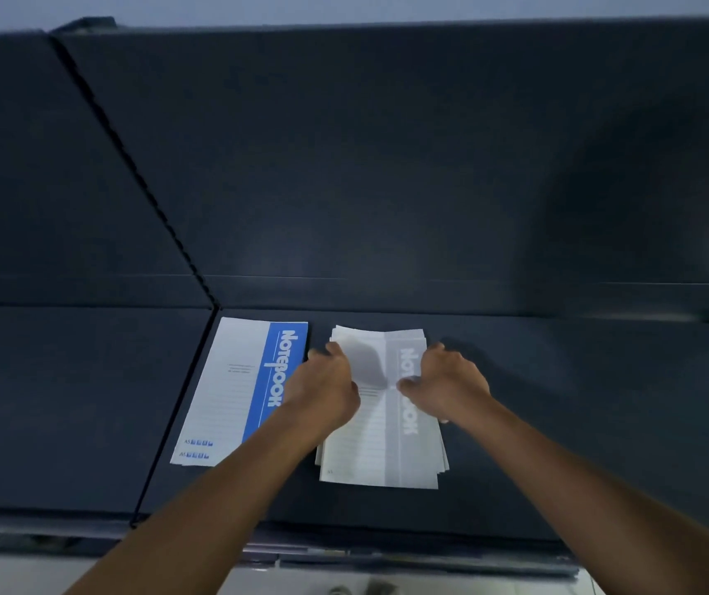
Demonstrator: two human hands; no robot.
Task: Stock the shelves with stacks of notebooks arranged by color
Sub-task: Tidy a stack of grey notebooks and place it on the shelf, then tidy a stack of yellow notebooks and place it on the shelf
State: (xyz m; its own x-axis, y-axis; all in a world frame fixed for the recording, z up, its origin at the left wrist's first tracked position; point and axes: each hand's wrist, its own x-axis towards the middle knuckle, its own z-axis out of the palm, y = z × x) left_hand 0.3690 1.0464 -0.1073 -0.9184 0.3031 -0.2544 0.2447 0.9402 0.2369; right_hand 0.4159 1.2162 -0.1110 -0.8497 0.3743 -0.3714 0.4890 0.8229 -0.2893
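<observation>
A stack of blue-and-white notebooks [232, 392] lies on the dark shelf [558, 401], close to the upright divider. To its right lies a slightly fanned stack of grey-and-white notebooks [382, 448]. My left hand [327, 384] holds the grey stack's left edge with curled fingers. Curled the same way, my right hand [447, 384] holds its right edge, thumb on the top cover. Both forearms reach in from below and hide part of each stack.
A slotted black upright [138, 165] splits this shelf bay from the one on the left. The dark back panel [387, 143] rises behind the stacks. Bare shelf stretches to the right. The shelf's front lip [387, 551] runs along the bottom.
</observation>
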